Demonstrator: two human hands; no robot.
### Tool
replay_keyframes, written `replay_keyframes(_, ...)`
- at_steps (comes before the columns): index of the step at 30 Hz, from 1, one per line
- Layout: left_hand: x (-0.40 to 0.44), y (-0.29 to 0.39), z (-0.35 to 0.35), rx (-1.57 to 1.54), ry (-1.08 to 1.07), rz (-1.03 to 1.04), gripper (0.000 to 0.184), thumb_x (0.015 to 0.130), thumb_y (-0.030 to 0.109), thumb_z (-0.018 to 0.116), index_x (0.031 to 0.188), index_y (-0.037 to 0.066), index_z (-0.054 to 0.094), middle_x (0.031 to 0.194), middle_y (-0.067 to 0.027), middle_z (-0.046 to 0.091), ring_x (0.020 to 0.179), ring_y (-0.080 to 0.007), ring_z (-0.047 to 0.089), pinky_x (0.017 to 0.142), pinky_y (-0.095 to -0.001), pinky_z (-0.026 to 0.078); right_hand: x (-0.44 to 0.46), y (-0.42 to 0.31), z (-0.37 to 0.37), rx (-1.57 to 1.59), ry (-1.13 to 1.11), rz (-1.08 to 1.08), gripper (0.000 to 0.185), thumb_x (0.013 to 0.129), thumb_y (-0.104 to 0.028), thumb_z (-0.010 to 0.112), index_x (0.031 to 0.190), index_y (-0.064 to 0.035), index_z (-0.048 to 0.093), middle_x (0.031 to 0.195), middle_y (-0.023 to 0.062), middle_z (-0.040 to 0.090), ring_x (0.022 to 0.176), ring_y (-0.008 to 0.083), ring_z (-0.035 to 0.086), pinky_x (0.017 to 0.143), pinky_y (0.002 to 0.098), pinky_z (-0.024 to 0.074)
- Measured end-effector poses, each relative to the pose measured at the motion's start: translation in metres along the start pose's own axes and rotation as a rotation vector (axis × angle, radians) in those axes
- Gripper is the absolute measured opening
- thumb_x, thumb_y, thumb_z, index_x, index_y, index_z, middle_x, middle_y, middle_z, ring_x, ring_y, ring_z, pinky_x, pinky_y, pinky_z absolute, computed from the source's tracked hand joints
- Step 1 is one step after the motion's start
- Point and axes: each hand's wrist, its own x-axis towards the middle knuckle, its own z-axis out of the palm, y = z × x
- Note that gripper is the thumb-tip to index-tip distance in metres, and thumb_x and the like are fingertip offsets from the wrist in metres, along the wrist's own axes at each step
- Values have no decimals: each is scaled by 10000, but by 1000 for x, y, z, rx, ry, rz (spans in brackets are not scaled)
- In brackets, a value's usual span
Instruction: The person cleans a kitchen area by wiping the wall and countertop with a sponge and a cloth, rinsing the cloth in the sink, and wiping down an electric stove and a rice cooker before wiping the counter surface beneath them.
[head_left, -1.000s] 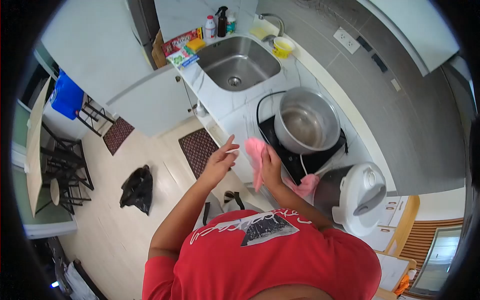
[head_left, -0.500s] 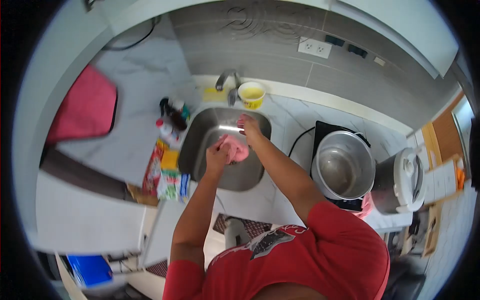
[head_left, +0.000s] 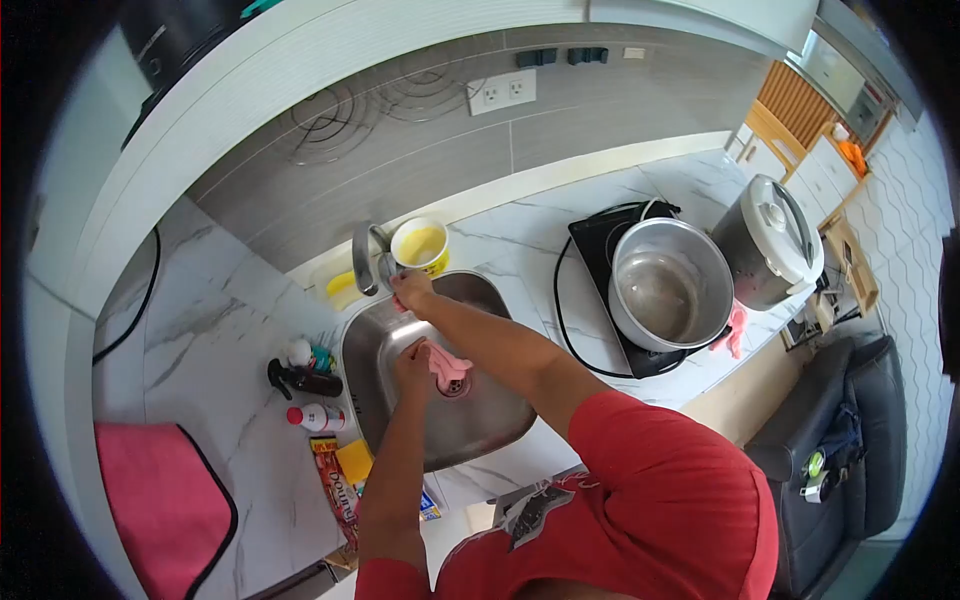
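Left hand (head_left: 412, 364) is closed on the pink cloth (head_left: 447, 366), which hangs over the sink (head_left: 486, 418) near the drain (head_left: 455, 388). Right hand (head_left: 411, 290) is at the faucet (head_left: 363, 262), fingers curled by its base; can't tell if it's gripping. Yellow tub (head_left: 420, 246) sits just beside the faucet, behind that hand. Sponge (head_left: 354, 461) and spray bottle (head_left: 306, 381) are on the counter (head_left: 240, 400) left of the sink. Pot (head_left: 655, 290) is on the black cooktop (head_left: 597, 243), well right.
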Motion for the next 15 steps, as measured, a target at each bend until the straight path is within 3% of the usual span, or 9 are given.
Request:
replay_keyframes(5,30,-8,10,-77,16,-1,245,798,61,576,1025,-31,597,697,5,552,559,-61,492,486,-212,397,-24,-24,-5,34,-26,25,244,891,-211,513,789,0,583,564,93,560,411,161,515,363,306,436)
replay_keyframes(7,43,-8,1,89,-143,-252,239,836,77,550,1068,19,548,875,-12,567,722,-110,549,607,-251,462,-38,-26,-11,-116,-78,113,264,889,-230,521,802,8,594,579,94,569,418,159,520,354,294,413)
replay_keyframes(9,51,-30,2,-47,-102,-173,212,818,78,559,1028,76,531,797,-5,556,663,-107,540,551,-239,451,-45,-8,-8,6,-295,357,238,877,-221,547,797,-3,596,585,83,564,445,153,525,381,296,419)
replay_keyframes(11,61,-42,4,-877,-32,-19,291,789,67,583,1064,118,506,777,-1,548,646,-104,537,504,-237,438,-43,3,-12,72,-369,435,155,863,-161,558,815,-21,605,599,71,564,480,150,534,429,301,449)
replay_keyframes(12,57,-31,5,-876,-29,-24,291,789,67,583,1064,118,506,777,-1,548,646,-104,537,504,-237,438,-41,4,-13,77,-455,417,111,846,-128,566,817,-30,609,601,64,565,485,160,534,458,302,463)
replay_keyframes(14,49,-9,3,-374,-166,-20,307,768,71,617,1039,142,491,811,7,548,658,-106,538,507,-249,441,-33,13,-13,84,-548,409,70,829,-95,573,819,-38,613,603,57,565,490,169,533,486,303,477)
replay_keyframes(15,50,-5,0,-372,-157,-27,307,768,71,617,1039,142,491,811,7,548,658,-106,538,507,-249,441,-24,19,-9,47,-631,346,70,810,-65,560,817,-30,620,621,57,576,518,186,551,510,306,486)
